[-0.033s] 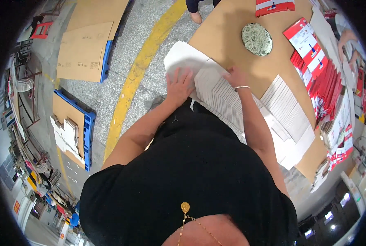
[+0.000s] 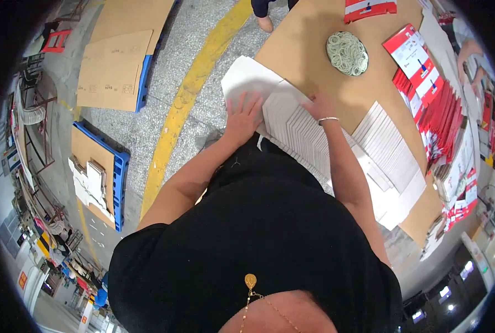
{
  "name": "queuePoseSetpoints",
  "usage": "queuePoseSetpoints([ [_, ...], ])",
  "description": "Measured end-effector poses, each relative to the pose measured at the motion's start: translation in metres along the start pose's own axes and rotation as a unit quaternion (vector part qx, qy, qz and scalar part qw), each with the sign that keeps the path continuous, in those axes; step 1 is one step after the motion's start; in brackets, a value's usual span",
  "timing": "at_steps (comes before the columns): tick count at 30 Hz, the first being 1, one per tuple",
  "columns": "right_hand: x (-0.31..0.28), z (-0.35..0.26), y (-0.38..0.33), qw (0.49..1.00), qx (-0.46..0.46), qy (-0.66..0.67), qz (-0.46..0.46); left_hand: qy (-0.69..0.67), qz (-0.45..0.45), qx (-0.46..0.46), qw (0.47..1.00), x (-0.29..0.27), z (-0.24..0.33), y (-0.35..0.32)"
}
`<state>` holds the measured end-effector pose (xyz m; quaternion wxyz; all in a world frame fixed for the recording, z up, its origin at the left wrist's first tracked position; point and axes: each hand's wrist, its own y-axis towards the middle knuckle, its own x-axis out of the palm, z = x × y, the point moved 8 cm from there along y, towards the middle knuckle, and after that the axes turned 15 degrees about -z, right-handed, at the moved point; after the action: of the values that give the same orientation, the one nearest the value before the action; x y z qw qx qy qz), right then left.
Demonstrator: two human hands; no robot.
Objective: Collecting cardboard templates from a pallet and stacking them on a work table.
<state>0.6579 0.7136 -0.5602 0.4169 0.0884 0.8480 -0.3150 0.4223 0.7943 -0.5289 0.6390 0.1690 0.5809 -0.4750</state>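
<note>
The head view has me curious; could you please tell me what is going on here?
A person is handling a row of overlapping white cards on a table. The left hand lies flat at one end; the right hand, fingers bent, is at the far edge. A second row lies to the right, and pale rings are heaped beyond.

1. Brown cardboard sheet (image 2: pixel 106 69) on the left: short dark printed marks on its upper part and lower edge, plus a small ruled box near its lower right corner
2. Red-and-white printed sheet (image 2: pixel 413 58) on the right: lines of tiny print on its white panel, too small to read
3. Orange-red sign (image 2: pixel 23 280) at the lower left: pale marks, blurred
</note>
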Motion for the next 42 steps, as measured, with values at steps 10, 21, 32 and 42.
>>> queuePoseSetpoints([
  [10, 0.017, 0.016, 0.010, 0.990, 0.035, 0.103, -0.084, 0.002, -0.007, 0.068, 0.998, 0.000, 0.011, -0.001],
  [21, -0.001, 0.015, -0.008, 0.996, 0.017, 0.011, -0.089, 0.051, -0.040, 0.122, 0.990, -0.004, 0.033, -0.005],
  [32, 0.002, 0.039, -0.013, 0.989, 0.047, 0.087, -0.111, -0.025, -0.046, 0.149, 0.987, 0.000, 0.044, 0.000],
  [42, -0.001, 0.038, -0.022, 0.996, 0.016, 0.073, -0.041, 0.015, -0.075, 0.142, 0.987, -0.005, 0.059, -0.002],
])
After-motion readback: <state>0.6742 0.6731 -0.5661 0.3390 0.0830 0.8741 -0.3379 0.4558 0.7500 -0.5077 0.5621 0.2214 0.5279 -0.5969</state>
